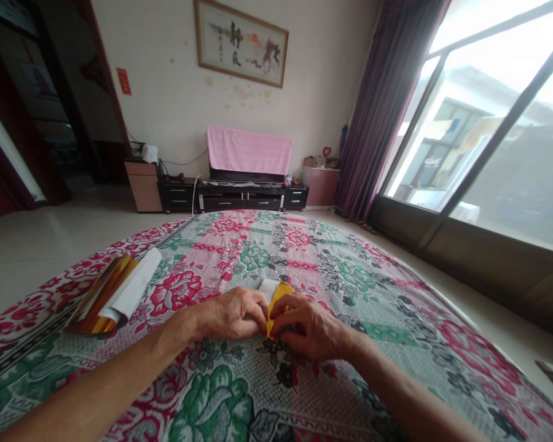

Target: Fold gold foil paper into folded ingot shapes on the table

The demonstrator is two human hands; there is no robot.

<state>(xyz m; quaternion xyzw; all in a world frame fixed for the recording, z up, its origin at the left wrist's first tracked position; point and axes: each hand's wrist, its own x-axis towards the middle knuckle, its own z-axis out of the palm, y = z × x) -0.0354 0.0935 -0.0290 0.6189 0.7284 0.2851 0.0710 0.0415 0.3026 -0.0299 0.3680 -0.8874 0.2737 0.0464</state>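
A small piece of gold paper with a white back (pixel 283 288) stands partly folded on the flowered tablecloth (pixel 253 256) in front of me. From its left side my left hand (pixel 239 312) pinches the lower edge, fingers closed. My right hand (pixel 306 325) grips the gold face from the right, its fingers curled over the paper. Both hands meet near the bottom of the piece, so part of the fold is hidden. Farther left lies a stack of loosely curled gold and white paper sheets (pixel 115 294), apart from both hands.
The cloth covers a round table. Beyond it, a pink cloth (pixel 249 150) drapes over a television on a low black cabinet (pixel 239 199). A purple curtain (pixel 378 110) and a large window (pixel 498 135) are on the right. A doorway (pixel 41 110) opens at the left.
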